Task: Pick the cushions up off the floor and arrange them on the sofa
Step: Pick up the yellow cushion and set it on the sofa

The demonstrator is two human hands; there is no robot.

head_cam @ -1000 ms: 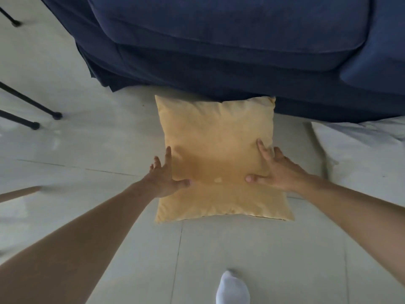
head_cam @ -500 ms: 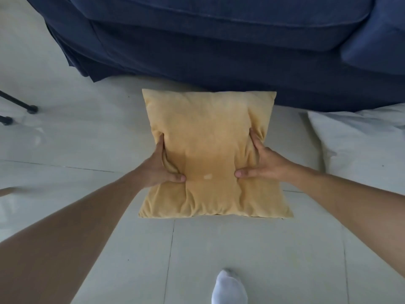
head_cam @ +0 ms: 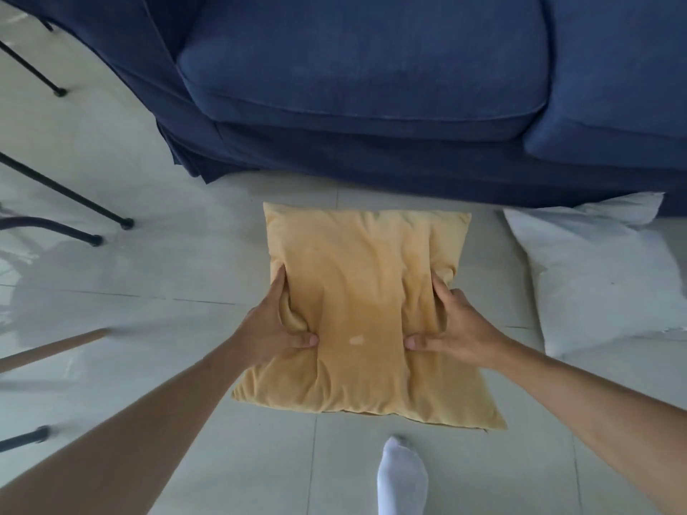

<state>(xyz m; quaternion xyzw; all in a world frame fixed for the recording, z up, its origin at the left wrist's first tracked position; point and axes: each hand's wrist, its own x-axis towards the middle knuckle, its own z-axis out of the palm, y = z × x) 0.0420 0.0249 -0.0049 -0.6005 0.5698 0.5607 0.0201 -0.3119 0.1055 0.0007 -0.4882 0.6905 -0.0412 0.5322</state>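
Observation:
A square mustard-yellow cushion (head_cam: 362, 288) is gripped from both sides and held just in front of the sofa, above the floor. My left hand (head_cam: 273, 325) pinches its left edge, thumb on top. My right hand (head_cam: 451, 325) pinches its right edge the same way, and the fabric bunches between them. A white cushion (head_cam: 602, 276) lies on the floor at the right, one corner against the sofa base. The dark blue sofa (head_cam: 371, 68) fills the top of the view, its seat bare.
Pale floor tiles (head_cam: 186, 262) surround the cushions. Thin black furniture legs (head_cam: 74, 198) stand at the left, with a wooden leg (head_cam: 52, 347) below them. My foot in a white sock (head_cam: 401, 477) is at the bottom middle.
Both hands went from resting open at the yellow cushion's sides to squeezing them. The cushion has come up off the floor, and the view has risen so the sofa seat shows.

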